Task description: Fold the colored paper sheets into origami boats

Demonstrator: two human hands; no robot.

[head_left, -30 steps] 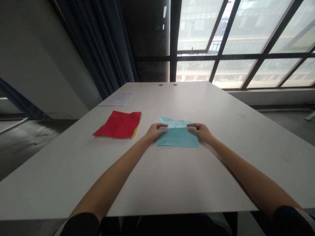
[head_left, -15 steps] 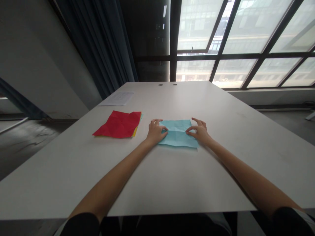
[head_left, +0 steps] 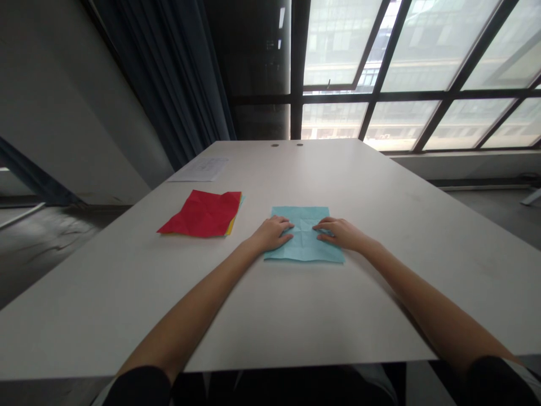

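Note:
A square sheet of light blue paper (head_left: 302, 242) lies flat on the white table, with crease lines crossing near its middle. Resting on its left side is my left hand (head_left: 274, 232), open, the fingers stretched out over the paper. My right hand (head_left: 337, 232) lies on the right side, also open, its fingertips pointing inward. A gap of bare creased paper shows between the two hands. Parts of the left and right edges are hidden beneath them.
Left of my hands is a stack of creased papers with a red sheet (head_left: 200, 214) on top; yellow and blue edges show underneath. Farther back lies a white printed sheet (head_left: 200, 169). The white table (head_left: 270, 316) ends close to my body. A dark curtain (head_left: 169, 67) and windows stand beyond.
The blue paper's near edge has come down flat and closer to me. Both hands have gone from pinching the paper to lying spread on it.

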